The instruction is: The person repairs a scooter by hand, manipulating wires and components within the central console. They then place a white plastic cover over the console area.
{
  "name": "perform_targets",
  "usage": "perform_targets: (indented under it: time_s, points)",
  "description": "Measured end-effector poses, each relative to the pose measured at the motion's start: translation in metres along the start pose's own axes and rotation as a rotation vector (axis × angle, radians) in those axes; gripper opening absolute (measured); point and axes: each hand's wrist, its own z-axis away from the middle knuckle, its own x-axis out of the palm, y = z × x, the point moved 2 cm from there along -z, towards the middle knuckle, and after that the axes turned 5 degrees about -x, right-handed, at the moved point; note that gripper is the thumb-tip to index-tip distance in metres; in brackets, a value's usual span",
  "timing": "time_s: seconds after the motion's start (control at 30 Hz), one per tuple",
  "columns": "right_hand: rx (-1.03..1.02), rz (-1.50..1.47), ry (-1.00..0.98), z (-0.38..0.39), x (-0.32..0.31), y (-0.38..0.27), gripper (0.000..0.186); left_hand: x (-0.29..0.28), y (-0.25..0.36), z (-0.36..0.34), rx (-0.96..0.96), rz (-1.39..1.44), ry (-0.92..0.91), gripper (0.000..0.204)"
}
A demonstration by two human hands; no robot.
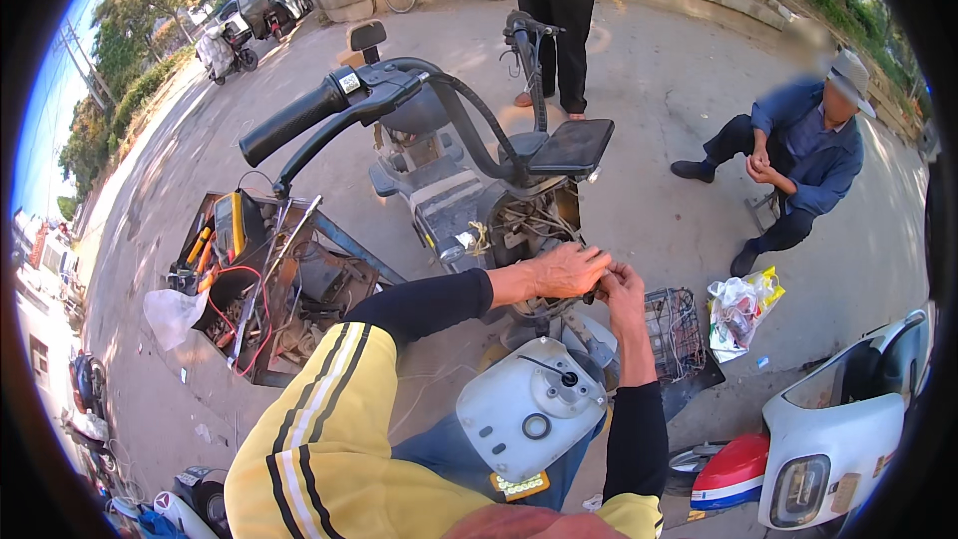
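Left hand [571, 272], right hand [626, 291]: fingers bent, close together; how closed, holding what, cannot tell | wires [539, 220]: just beyond hands, in open front of scooter [434, 202] | probably light, flexible, fragile at ends; best held mid-length

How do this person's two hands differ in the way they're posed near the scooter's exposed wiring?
The left hand reaches in almost level from the left, while the right hand comes up from below. The left hand's fingers point rightward; the right hand's point up the picture. Both hands are bare, emerge from black sleeves and meet close together just beside the wiring; anything pinched between them is too hidden to tell.
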Motion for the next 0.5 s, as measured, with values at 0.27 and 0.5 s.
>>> perform_targets:
  time_s: [0.27, 0.5]
  points:
    - [-0.062, -0.097, 0.031, -0.009, 0.002, 0.006, 0.015, -0.01, -0.009, -0.013, -0.366, 0.327, -0.102, 0.012]
    - [0.048, -0.221, 0.035, 0.003, 0.007, 0.002, 0.019, -0.001, -0.009, -0.007, -0.756, 0.73, -0.125, 0.009]
